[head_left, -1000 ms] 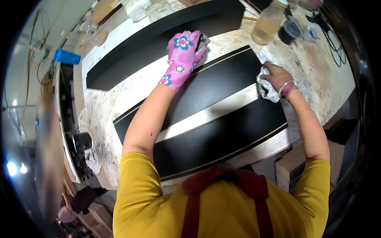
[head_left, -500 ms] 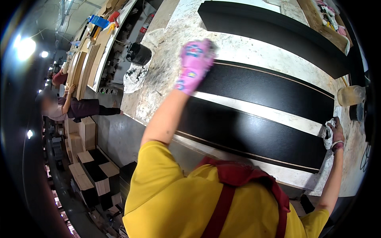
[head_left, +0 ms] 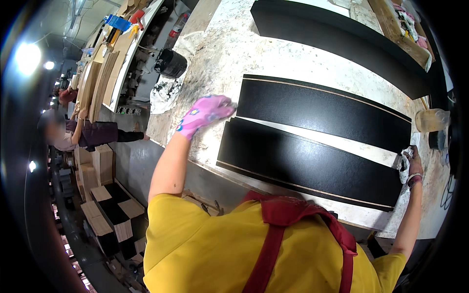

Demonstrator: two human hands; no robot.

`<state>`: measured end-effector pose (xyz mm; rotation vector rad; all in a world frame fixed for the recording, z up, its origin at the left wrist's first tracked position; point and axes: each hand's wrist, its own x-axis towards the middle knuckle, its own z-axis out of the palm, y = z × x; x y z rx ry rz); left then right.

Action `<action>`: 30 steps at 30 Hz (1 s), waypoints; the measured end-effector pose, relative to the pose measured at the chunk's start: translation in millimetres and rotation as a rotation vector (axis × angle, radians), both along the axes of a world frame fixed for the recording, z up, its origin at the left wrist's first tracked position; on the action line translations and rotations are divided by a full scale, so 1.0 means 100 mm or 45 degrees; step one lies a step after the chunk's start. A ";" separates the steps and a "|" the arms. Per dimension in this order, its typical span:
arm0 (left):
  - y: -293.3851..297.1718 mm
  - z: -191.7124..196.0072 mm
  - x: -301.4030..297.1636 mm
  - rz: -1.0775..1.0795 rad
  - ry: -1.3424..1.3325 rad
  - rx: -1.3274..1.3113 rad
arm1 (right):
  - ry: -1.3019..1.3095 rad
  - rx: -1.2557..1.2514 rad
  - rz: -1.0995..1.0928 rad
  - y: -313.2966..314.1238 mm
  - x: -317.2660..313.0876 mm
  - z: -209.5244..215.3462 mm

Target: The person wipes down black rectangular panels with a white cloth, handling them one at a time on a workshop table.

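My left hand (head_left: 207,114), in a pink flowered glove, is beside the left ends of two long black boards. Its fingers look curled together; slight blur hides whether anything is in them. At the boards' right ends, my right hand (head_left: 415,163) grips a crumpled white rag (head_left: 404,166), its fingers dark-stained. The farther board (head_left: 322,107) and the nearer board (head_left: 308,163) lie flat, each with a thin pale line along one long edge. Their left ends nearly meet, while a narrow wedge-shaped gap widens to the right.
A third black board (head_left: 337,41) stands across the back of the stained white table (head_left: 215,63). A black pot (head_left: 170,63) sits left, a cloudy plastic container (head_left: 431,120) right. A co-worker (head_left: 97,133) handles wooden planks at far left; wooden blocks (head_left: 117,215) are stacked below.
My left hand has moved left and nearer to me, uncovering the farther board's left end. The gap between the boards has narrowed at the left. My right hand stays with the rag.
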<state>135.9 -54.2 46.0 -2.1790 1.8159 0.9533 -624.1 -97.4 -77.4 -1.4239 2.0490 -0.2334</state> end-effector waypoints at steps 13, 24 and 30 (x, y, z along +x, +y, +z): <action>-0.40 -0.24 0.13 -0.151 -0.231 -0.906 | 0.247 -0.229 0.091 0.04 0.18 0.68; -0.48 -0.71 -0.58 -0.882 -0.191 -0.618 | 0.164 -0.882 1.224 -0.28 3.67 0.49; -0.43 -0.75 -0.58 -0.805 -0.181 -0.752 | 0.418 -0.428 0.067 -0.40 0.85 0.51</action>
